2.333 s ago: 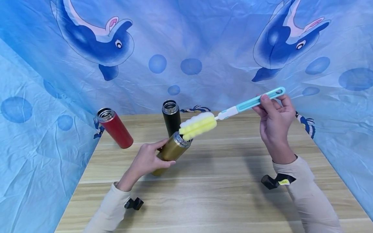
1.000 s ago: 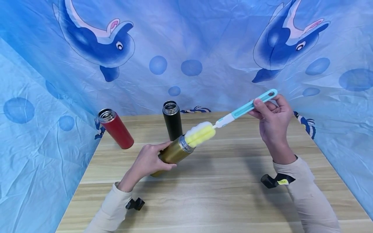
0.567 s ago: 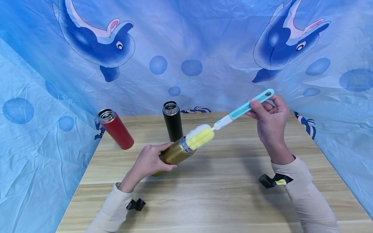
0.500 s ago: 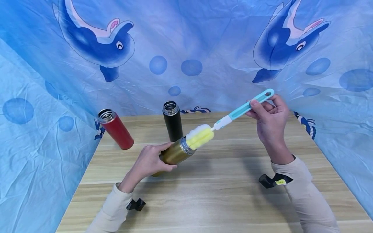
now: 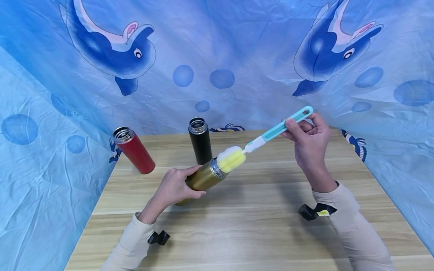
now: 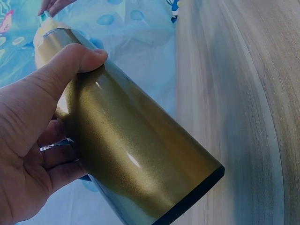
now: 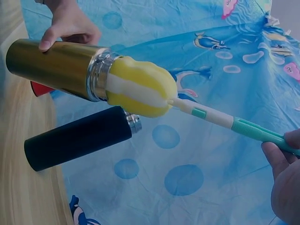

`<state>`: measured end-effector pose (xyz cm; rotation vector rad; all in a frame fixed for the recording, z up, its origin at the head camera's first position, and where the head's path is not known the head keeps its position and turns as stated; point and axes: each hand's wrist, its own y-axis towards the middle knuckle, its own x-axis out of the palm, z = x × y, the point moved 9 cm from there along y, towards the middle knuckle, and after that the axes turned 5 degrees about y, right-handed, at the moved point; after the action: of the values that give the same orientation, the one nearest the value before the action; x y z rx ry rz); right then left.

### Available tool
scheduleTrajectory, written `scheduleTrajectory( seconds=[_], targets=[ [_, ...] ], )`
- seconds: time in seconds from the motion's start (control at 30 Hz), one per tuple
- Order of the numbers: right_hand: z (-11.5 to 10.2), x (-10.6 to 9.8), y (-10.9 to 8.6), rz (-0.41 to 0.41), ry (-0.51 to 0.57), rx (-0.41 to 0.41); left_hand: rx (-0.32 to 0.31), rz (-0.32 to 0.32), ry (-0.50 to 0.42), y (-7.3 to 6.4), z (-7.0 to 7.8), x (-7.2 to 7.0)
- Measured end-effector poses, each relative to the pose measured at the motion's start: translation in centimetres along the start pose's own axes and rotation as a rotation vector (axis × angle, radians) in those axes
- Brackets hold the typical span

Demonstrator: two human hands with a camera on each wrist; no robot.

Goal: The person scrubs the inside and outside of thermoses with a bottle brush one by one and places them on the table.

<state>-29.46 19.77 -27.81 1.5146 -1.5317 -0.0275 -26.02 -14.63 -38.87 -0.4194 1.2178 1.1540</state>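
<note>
My left hand [image 5: 176, 185] grips a gold thermos bottle [image 5: 205, 177], tilted with its mouth up to the right. In the left wrist view the thumb lies across the gold side of the bottle [image 6: 136, 150]. My right hand [image 5: 310, 145] pinches the turquoise handle of a bottle brush [image 5: 278, 130]. Its yellow and white sponge head [image 7: 140, 86] sits partly inside the bottle's steel mouth; the front of the sponge is hidden in there. In the head view, much of the bottle's lower part is covered by the left hand.
A black open bottle [image 5: 200, 145] stands upright just behind the gold one. Farther left stands a red open bottle [image 5: 136, 154]. All are on a wooden table [image 5: 237, 233], backed by a blue dolphin-print sheet [image 5: 257, 75].
The right hand has moved left and slightly down with the brush, and its sponge has gone from above the gold bottle's mouth to partly inside. The bottle now tilts further right.
</note>
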Motion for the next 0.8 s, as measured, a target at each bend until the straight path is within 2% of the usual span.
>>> scheduleTrajectory(
  seconds=[0.23,0.8],
  targets=[
    [0.2,0.0,-0.1,0.003,-0.028,0.001,-0.029,-0.014,0.013,0.13,-0.09,-0.04],
    [0.01,0.83,-0.99,-0.024,-0.05,-0.012,-0.017,-0.002,0.034,0.16,0.02,-0.08]
  ],
)
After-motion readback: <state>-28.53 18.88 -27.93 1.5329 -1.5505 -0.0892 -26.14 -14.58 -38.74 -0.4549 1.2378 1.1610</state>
